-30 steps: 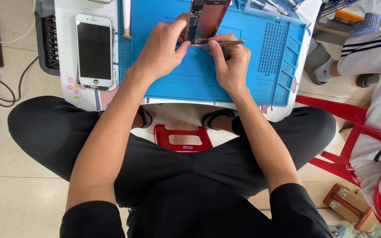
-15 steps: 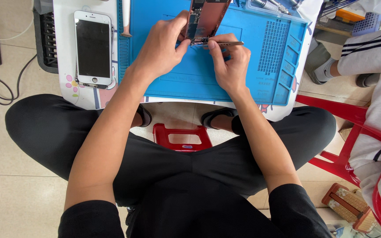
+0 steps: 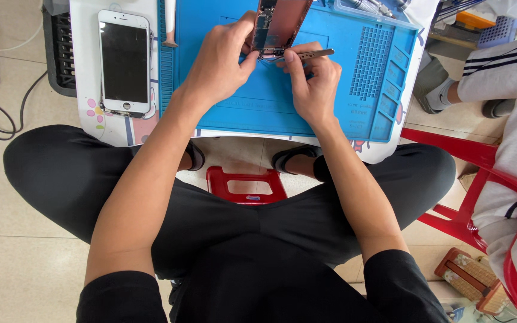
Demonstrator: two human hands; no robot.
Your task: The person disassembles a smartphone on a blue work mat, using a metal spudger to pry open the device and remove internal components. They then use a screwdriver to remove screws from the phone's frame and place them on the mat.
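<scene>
Both hands work at the far middle of the blue mat [image 3: 234,113]. My left hand [image 3: 219,63] pinches the lower edge of the opened phone [image 3: 279,24] between thumb and fingers, so the phone sits at about one o'clock from that hand, touching the fingertips and reaching away toward twelve, its top cut off by the frame edge. My right hand [image 3: 312,84] grips the tweezers [image 3: 306,54] in a closed pinch; they lie nearly level, the handle end pointing toward three o'clock past my knuckles and the tips toward nine, at the phone's bottom edge. From my right hand the phone lies at about eleven o'clock, just beside the fingers. I cannot tell whether the tips hold any part.

At nine o'clock from my left hand, well apart, a white phone [image 3: 125,63] lies screen up on the white table [image 3: 85,72], off the mat. Between it and my left hand lies a slim tool [image 3: 169,24]. A red stool [image 3: 245,185] shows between my knees.
</scene>
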